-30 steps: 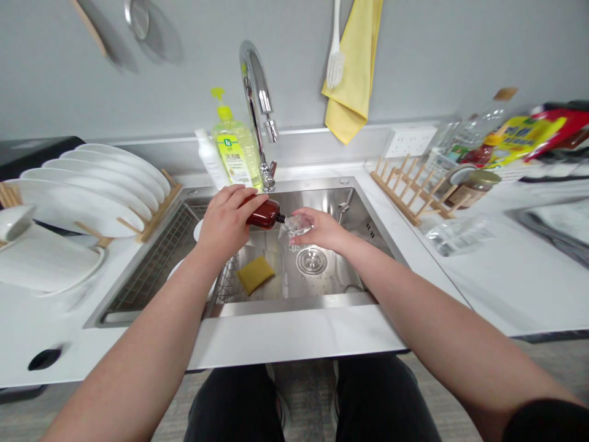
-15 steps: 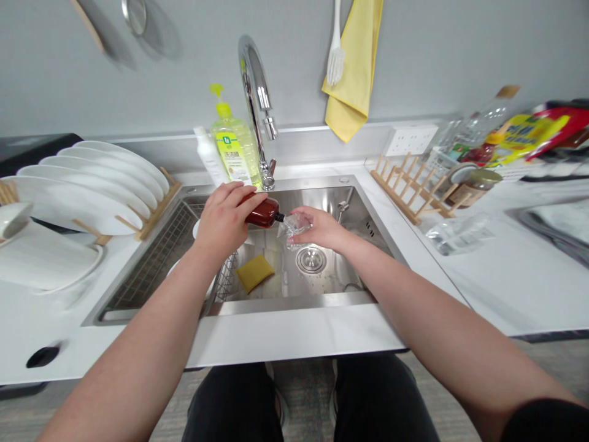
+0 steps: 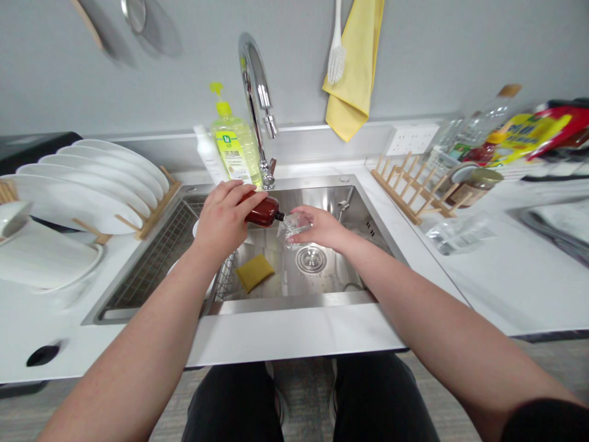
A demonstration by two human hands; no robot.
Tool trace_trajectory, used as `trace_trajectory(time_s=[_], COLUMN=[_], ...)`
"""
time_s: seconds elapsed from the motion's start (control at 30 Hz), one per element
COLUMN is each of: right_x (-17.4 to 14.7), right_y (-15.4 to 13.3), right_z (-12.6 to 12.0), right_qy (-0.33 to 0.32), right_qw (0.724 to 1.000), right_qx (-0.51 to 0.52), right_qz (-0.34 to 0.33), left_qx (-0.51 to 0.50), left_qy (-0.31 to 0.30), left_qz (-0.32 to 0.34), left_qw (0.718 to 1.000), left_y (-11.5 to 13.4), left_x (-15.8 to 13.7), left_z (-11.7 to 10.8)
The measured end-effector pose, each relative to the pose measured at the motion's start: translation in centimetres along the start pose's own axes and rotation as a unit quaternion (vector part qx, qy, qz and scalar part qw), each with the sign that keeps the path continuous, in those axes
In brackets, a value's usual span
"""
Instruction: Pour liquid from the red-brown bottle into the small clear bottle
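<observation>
Over the sink, my left hand (image 3: 226,213) is closed around a reddish-brown bottle (image 3: 264,212) tipped on its side, its black neck pointing right. My right hand (image 3: 321,228) grips a crumpled-looking clear plastic piece (image 3: 293,228) close to the mouth of the bottle; I cannot make out its exact kind. Whether anything flows from the bottle does not show. Beneath my hands a yellow sponge (image 3: 254,273) lies on the floor of the steel sink (image 3: 294,299), left of the drain (image 3: 311,260).
A chrome faucet (image 3: 251,92) rises behind the sink, beside a green dish soap bottle (image 3: 234,147) and a white bottle (image 3: 209,153). White plates (image 3: 87,190) stand in a rack on the left. To the right are a wooden rack (image 3: 414,190) and a brown jar (image 3: 473,187).
Almost nothing differs. Both hands keep the bottle and the clear plastic piece in nearly the same place over the sink.
</observation>
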State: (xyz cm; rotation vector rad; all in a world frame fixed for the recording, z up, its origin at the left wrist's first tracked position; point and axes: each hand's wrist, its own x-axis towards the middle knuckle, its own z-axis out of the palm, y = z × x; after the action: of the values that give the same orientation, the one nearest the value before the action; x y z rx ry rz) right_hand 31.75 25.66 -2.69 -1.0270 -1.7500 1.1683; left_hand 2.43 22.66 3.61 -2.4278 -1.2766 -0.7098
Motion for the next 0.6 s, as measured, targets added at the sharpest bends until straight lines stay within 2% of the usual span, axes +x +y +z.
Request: trace_trajectory(time_s=[0.6], right_x=[0.01], right_y=[0.01], right_z=[-0.03], right_qy=[-0.007], right_qw=[1.0], right_qx=[-0.01], right_qz=[-0.007], left_qx=[-0.016], left_qy=[0.001], left_qz=[0.009], left_qw=[1.0], left_y=[-0.26], left_x=[0.05], left_z=[-0.03])
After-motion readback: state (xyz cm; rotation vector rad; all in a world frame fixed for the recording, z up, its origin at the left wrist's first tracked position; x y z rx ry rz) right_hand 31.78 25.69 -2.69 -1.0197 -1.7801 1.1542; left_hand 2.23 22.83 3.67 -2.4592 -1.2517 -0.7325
